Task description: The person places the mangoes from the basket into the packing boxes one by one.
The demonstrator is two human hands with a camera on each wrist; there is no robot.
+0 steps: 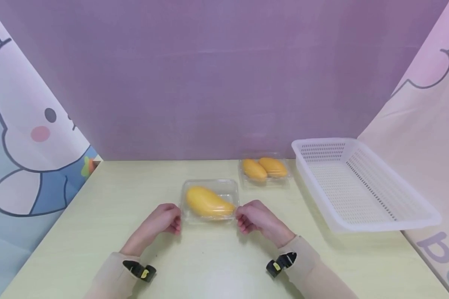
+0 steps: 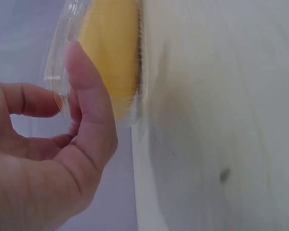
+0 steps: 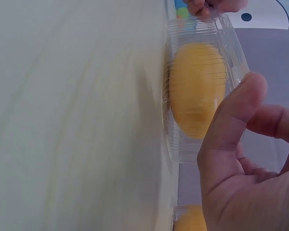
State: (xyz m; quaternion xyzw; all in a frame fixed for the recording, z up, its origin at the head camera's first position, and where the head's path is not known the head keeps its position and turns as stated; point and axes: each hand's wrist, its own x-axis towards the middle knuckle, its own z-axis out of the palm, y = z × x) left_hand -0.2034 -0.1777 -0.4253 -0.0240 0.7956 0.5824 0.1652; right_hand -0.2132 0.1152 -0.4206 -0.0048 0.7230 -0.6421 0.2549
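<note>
A clear plastic clamshell box (image 1: 229,190) sits in the middle of the table with a yellow mango (image 1: 205,202) inside, seen through the plastic. At the box's left side, my left hand (image 1: 162,219) pinches the rim between thumb and index finger. My right hand (image 1: 257,219) pinches the opposite edge the same way, its thumb (image 3: 236,106) lying along the rim in the right wrist view. From the left wrist, the rim (image 2: 58,82) shows between the thumb and the bent index finger. The other fingers of both hands are curled below the edge.
Behind and to the right stands a second clear box (image 1: 271,182) with two yellow mangoes (image 1: 272,167). A white perforated basket (image 1: 359,195) occupies the table's right side. A purple panel (image 1: 224,83) rises along the table's back edge.
</note>
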